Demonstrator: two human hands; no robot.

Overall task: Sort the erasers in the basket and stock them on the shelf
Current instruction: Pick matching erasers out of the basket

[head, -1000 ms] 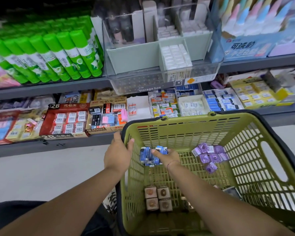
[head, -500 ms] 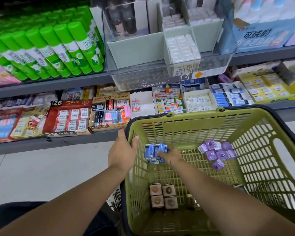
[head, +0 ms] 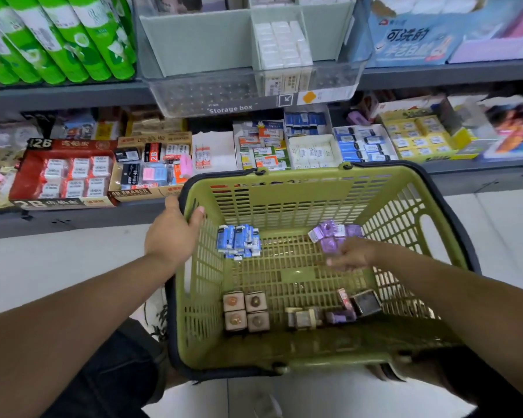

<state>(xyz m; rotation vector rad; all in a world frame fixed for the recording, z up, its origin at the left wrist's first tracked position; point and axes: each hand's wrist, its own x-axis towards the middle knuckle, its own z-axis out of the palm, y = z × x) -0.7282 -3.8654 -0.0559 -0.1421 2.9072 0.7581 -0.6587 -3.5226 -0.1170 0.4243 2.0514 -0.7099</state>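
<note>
The erasers lie in loose groups on the floor of the basket [head: 284,176], a green plastic one with slotted lattice walls and a dark handle [head: 453,215] folded along its rim. At the far left sits a clump of blue-and-white wrapped erasers [head: 239,241], small glossy blocks leaning against each other. At the far right is a heap of purple erasers [head: 334,233], rounder and shiny under clear wrap. Near me four square tan boxes [head: 245,310] stand in a tidy two-by-two, each with a round brownish window on top, and beside them lies a jumble of mixed packets [head: 329,312] too blurred to identify. My left hand [head: 172,233] grips the basket's far left corner, thumb hooked inside the rim and fingers hidden down the outside. My right hand [head: 349,254] is on the near edge of the purple heap, smeared by motion; I cannot tell whether its fingers have closed on anything. Beyond the basket, the lower shelf [head: 73,218] holds open cardboard trays of erasers.
</note>
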